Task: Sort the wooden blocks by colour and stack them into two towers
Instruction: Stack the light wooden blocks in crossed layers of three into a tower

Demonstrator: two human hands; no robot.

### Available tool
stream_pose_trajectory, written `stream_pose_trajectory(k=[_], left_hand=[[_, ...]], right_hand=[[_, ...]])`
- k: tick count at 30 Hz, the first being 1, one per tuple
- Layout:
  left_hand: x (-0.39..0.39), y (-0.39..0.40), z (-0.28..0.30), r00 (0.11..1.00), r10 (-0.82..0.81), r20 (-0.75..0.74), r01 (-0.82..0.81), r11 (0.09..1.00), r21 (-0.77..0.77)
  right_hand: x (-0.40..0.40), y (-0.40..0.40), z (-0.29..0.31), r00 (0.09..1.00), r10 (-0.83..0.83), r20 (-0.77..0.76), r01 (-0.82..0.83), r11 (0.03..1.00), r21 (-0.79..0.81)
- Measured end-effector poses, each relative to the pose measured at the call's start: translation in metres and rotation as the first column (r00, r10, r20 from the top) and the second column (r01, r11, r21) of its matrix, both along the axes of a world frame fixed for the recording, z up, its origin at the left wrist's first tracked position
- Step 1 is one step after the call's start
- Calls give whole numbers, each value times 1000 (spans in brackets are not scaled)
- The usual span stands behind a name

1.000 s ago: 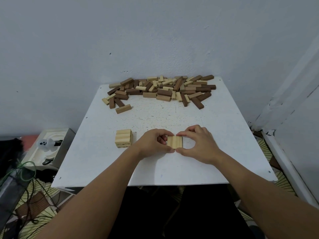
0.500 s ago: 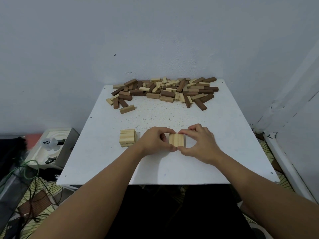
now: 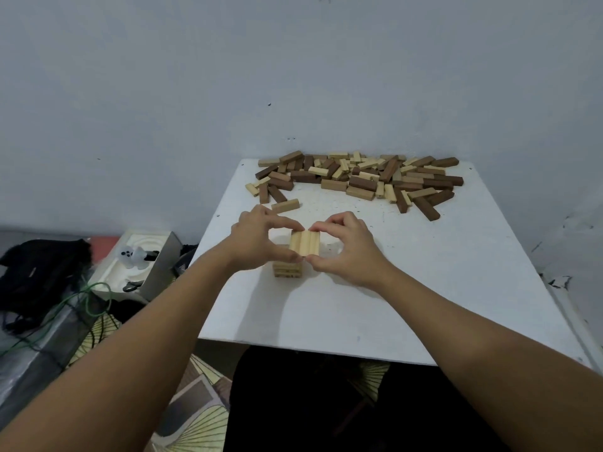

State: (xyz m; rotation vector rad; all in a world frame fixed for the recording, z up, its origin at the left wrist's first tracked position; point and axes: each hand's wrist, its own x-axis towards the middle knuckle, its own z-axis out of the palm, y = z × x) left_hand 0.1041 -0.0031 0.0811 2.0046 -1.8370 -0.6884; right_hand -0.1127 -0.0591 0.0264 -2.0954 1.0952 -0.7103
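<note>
From the head view, the left hand [image 3: 257,239] and right hand [image 3: 346,247] pinch a row of three pale blocks [image 3: 304,243] between them, thumbs near, fingers far. The row sits over a short pale stack [image 3: 287,270] on the white table [image 3: 424,288]. A mixed pile of blocks [image 3: 355,177] lies along the far edge.
</note>
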Motion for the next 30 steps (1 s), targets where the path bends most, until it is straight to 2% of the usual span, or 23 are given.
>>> stream_pose_trajectory(k=[9,30], left_hand=[[32,8,-18,998,42,-52,-38,997,59],[41,0,-30,993,33,-115,-17,990,139]], right_hand=[[33,2,-11,998,36,-50,-33,998,57],[36,2,-14,996,61,-67,-51,989,141]])
